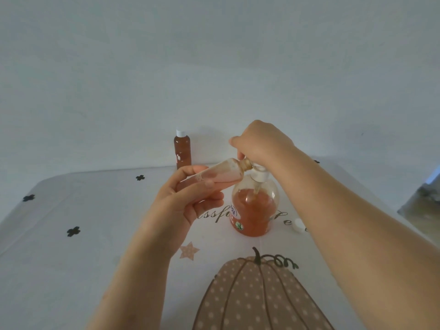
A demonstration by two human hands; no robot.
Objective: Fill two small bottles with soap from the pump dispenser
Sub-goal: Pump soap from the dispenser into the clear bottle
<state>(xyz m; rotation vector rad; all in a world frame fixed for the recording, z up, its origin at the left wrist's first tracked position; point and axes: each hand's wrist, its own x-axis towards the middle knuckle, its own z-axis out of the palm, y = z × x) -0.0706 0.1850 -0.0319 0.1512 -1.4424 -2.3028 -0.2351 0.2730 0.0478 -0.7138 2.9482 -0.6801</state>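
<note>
A clear pump dispenser [254, 208] about half full of orange soap stands at the table's middle. My right hand [259, 141] lies over its white pump head, fingers curled down on it. My left hand [188, 198] grips a small open bottle [219, 175], tilted almost flat, with its mouth at the pump's nozzle; a little orange soap shows inside. A second small bottle [182, 150], full of orange soap and capped in white, stands upright at the table's far edge. A loose white cap [298, 225] lies on the cloth right of the dispenser.
The table wears a white cloth [83, 258] printed with a large pumpkin, a star, lettering and small dark flowers. A pale wall rises right behind the table. The table's right edge drops off near a dark patch of floor [426, 196].
</note>
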